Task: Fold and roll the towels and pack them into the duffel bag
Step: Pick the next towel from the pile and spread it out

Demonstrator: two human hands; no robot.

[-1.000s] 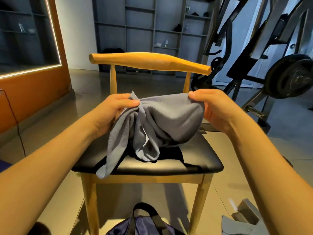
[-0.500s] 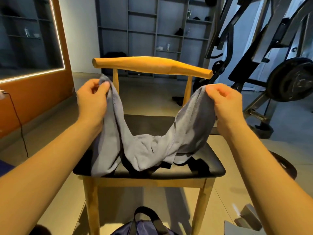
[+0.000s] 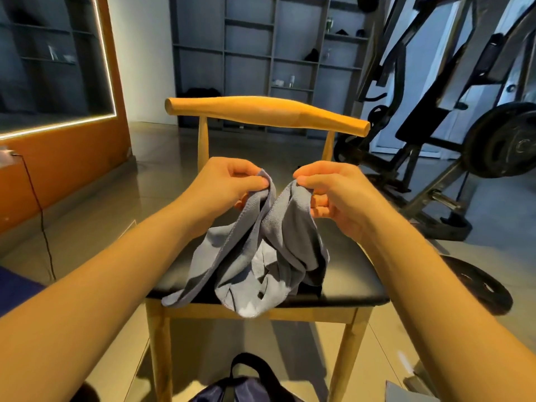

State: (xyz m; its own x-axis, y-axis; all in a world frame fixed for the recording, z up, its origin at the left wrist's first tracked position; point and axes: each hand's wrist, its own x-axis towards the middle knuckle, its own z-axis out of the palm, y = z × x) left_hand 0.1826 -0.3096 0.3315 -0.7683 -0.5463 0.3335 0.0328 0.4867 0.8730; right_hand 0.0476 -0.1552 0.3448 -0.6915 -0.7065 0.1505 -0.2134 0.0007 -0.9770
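Towel, grey and bunched, hangs from both your hands over the chair. Your left hand pinches one top end between thumb and fingers; your right hand pinches the other, and the two ends are close together but apart. Its lower folds rest on the black seat, one tip drooping over the front edge. A bag sits on the floor below, partly in view.

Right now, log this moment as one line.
left hand: pinches grey cloth towel at top | right hand: pinches towel beside left | towel: crumpled, lower part on black-cushioned wooden chair | dark blue duffel bag: floor, near chair
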